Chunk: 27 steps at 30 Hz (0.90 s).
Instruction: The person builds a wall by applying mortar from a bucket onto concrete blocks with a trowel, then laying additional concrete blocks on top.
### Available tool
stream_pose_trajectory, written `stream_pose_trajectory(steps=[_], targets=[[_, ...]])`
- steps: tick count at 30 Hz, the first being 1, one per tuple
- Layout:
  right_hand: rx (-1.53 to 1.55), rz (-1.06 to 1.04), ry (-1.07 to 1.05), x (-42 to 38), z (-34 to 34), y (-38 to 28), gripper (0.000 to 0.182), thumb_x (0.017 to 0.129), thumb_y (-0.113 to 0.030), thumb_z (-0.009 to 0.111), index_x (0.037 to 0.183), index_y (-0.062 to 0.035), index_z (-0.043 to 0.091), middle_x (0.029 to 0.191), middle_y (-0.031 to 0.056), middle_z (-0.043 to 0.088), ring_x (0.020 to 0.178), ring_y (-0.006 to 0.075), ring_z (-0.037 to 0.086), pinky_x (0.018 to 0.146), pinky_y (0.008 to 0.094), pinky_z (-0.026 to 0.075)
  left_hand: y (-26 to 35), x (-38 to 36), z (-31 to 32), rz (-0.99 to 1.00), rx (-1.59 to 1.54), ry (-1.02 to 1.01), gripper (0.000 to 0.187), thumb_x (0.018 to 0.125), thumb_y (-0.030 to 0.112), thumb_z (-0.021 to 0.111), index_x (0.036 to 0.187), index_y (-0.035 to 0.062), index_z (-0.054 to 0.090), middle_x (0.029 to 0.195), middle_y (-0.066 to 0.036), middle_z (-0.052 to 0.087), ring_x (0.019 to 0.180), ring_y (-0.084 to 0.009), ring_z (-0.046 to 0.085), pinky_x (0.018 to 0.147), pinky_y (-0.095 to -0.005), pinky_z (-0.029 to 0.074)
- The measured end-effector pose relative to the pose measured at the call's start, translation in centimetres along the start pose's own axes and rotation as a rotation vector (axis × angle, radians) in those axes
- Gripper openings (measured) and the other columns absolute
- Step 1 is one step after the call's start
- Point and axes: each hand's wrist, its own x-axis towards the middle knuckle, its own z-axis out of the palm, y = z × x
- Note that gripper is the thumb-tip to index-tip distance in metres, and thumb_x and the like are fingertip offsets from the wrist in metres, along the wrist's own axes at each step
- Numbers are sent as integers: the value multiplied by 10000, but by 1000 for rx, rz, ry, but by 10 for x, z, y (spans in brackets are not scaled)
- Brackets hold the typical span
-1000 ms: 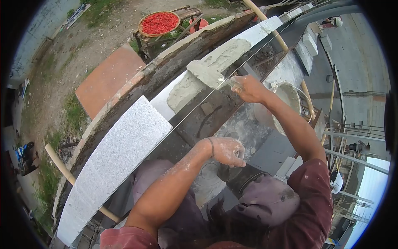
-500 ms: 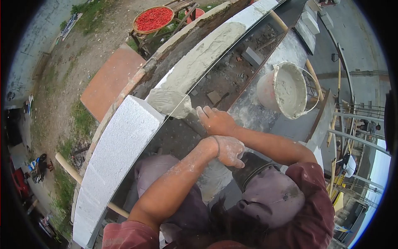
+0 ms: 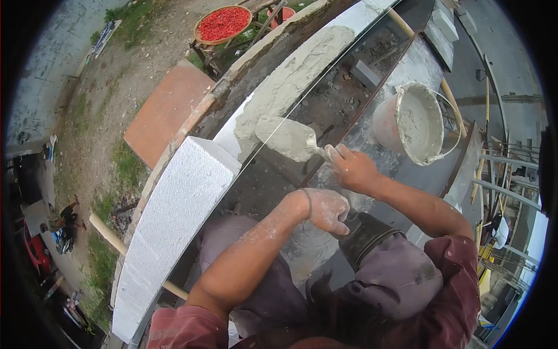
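Note:
My right hand (image 3: 356,170) is closed round the handle of a trowel (image 3: 292,139), whose blade is coated in wet grey mortar. The blade overlaps the edge of the wall and a taut string line (image 3: 295,106). Fresh mortar (image 3: 302,64) lies in a thick band along the top of the white block course. Just left of the blade stands a raised white block (image 3: 180,203). My left hand (image 3: 328,212), dusted with mortar, is curled shut in front of my knee; its fingers are partly hidden, and I cannot tell if they hold anything.
A bucket of mortar (image 3: 411,123) stands on the splattered platform (image 3: 401,81) at right. Bamboo poles (image 3: 109,234) stick out under the wall. Beyond it are an orange-brown board (image 3: 168,110) and a round tray of red chillies (image 3: 223,24). A loose grey block (image 3: 365,74) lies below.
My right hand has drawn the trowel right and back from the end of the raised block, baring white block top there. My left hand stays nearly in place. The view has shifted slightly.

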Motion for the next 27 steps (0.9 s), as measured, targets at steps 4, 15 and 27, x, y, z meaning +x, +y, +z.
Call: stream_pose_trajectory(steps=[4,15,27], targets=[[70,10,-72,21,14,-28,493,944,-233,647,1344,29,527,1022,189,598,768,378,688,644,479,561,1,7,0,-28,26,-32,523,890,475,711,1073,-14,721,1014,-222,730,1007,-373,701,896,-441,538],[-166,-214,-5,70,-26,-27,440,890,-138,592,1287,51,576,979,150,644,781,315,707,627,403,576,-1,10,-3,-34,66,-45,561,888,475,708,1122,-35,699,1065,-240,723,1038,-395,690,906,-459,533],[-154,30,-71,114,-53,-18,280,923,-114,555,1148,38,626,972,202,669,795,363,725,671,462,590,-9,18,1,-2,49,-14,562,885,473,714,1106,-44,700,1051,-240,725,1036,-393,691,905,-450,540]])
